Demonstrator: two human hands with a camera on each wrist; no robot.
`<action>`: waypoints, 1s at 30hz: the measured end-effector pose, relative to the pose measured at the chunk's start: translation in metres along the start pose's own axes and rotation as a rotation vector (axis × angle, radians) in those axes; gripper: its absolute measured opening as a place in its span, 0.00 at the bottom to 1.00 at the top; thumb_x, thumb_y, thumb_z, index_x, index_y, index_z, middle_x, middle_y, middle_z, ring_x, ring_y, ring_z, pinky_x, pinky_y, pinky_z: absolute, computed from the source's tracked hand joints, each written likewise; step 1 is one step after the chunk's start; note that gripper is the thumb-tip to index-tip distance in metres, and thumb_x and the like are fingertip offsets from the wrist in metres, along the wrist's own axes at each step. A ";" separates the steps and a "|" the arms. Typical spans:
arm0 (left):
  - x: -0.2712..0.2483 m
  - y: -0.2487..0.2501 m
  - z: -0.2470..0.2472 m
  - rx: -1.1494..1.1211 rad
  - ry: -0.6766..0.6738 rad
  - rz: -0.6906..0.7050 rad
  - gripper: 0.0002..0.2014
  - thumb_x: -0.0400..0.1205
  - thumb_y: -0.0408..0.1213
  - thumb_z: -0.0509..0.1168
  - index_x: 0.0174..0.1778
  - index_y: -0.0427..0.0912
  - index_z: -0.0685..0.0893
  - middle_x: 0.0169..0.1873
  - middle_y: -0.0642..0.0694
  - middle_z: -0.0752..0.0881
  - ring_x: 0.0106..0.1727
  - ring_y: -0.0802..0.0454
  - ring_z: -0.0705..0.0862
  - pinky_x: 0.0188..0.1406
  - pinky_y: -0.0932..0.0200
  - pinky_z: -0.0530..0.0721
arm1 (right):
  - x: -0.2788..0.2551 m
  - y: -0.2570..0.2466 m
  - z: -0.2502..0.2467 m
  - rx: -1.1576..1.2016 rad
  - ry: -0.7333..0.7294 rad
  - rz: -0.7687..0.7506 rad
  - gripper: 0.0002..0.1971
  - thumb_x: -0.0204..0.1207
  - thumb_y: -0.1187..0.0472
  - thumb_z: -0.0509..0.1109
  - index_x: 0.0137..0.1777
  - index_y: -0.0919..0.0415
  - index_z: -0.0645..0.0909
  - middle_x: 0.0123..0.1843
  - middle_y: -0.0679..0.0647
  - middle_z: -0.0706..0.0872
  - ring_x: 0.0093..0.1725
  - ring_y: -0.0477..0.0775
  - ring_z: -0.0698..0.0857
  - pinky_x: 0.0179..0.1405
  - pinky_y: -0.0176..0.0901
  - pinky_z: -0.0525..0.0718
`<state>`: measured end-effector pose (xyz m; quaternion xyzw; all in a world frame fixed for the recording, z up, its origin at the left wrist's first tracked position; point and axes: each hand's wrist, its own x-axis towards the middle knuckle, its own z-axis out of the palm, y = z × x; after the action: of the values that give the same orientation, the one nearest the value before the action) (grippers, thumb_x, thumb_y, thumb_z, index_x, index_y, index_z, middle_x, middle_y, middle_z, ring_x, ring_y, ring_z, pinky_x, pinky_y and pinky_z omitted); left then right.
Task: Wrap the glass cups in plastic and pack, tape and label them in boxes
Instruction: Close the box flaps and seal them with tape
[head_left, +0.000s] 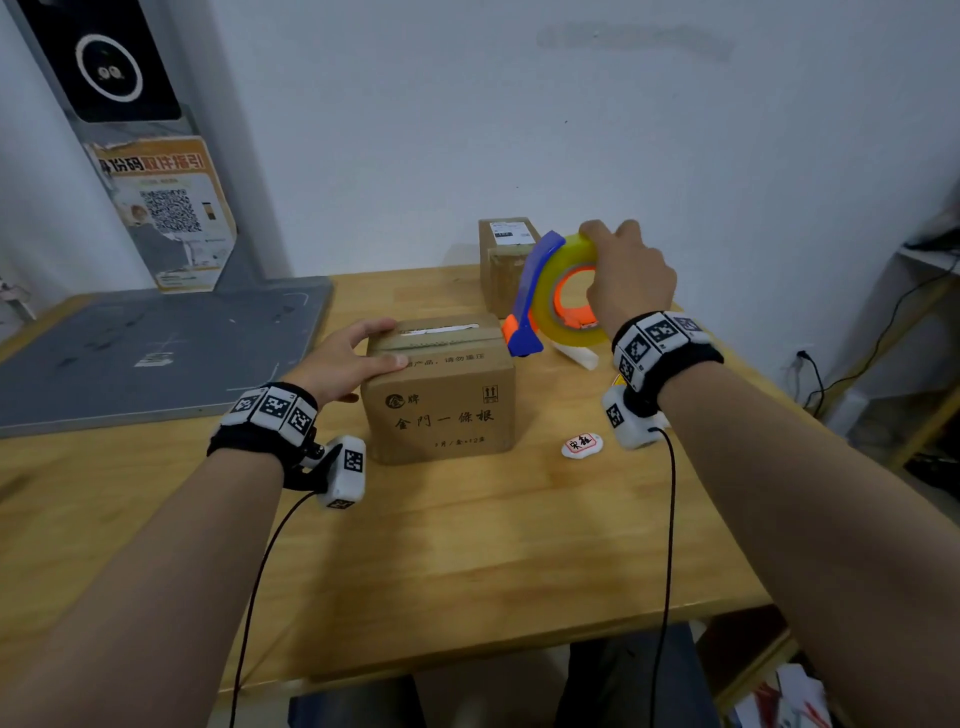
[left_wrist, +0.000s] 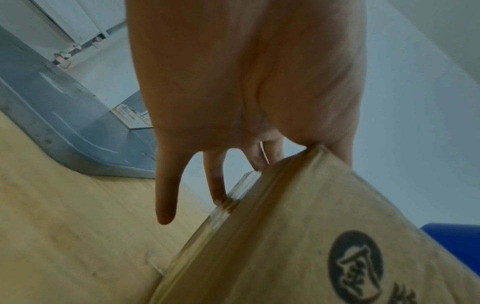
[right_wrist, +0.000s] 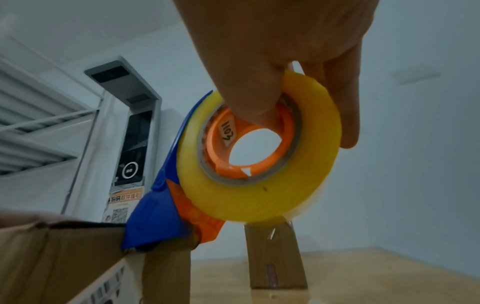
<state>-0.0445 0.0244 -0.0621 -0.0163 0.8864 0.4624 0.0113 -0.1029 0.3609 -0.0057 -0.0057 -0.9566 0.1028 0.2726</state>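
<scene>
A closed brown cardboard box (head_left: 441, 400) with printed characters sits mid-table, its top seam taped. My left hand (head_left: 353, 358) lies flat on the box's left top edge with straight fingers (left_wrist: 166, 195), thumb along the front edge. My right hand (head_left: 623, 270) grips a tape dispenser (head_left: 550, 296) with a yellowish tape roll (right_wrist: 259, 185), orange core and blue guard; its thumb goes through the core. The blue cutter end (right_wrist: 153, 224) touches the box's top right edge (right_wrist: 78, 246). No glass cups are visible.
A second taped box (head_left: 506, 260) with a white label stands behind the dispenser. A small white sticker with red print (head_left: 582, 445) and a white object (head_left: 576, 356) lie on the wooden table (head_left: 467, 571). A grey scanner platform (head_left: 156, 348) fills the left side.
</scene>
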 end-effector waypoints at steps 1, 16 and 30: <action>0.000 0.003 -0.001 0.030 0.001 -0.014 0.26 0.78 0.56 0.77 0.72 0.74 0.79 0.74 0.58 0.75 0.66 0.46 0.83 0.62 0.36 0.88 | 0.002 -0.001 -0.004 -0.015 -0.006 -0.030 0.38 0.78 0.78 0.62 0.83 0.45 0.66 0.66 0.63 0.75 0.50 0.73 0.83 0.39 0.55 0.75; -0.004 0.046 0.000 0.329 -0.019 -0.030 0.28 0.83 0.44 0.74 0.80 0.54 0.77 0.77 0.50 0.75 0.75 0.43 0.75 0.71 0.46 0.74 | 0.014 0.029 -0.023 -0.029 -0.160 -0.462 0.41 0.78 0.74 0.65 0.81 0.29 0.70 0.92 0.49 0.51 0.43 0.62 0.83 0.37 0.53 0.84; 0.002 0.109 0.104 0.714 -0.033 0.208 0.35 0.76 0.57 0.78 0.78 0.50 0.79 0.73 0.52 0.78 0.73 0.45 0.78 0.68 0.39 0.82 | 0.027 0.003 -0.029 -0.249 -0.223 -0.320 0.34 0.82 0.74 0.59 0.74 0.33 0.80 0.67 0.53 0.86 0.47 0.61 0.82 0.38 0.50 0.75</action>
<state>-0.0501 0.1721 -0.0329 0.0865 0.9885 0.1229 -0.0164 -0.1105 0.3710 0.0317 0.1240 -0.9748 -0.0604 0.1752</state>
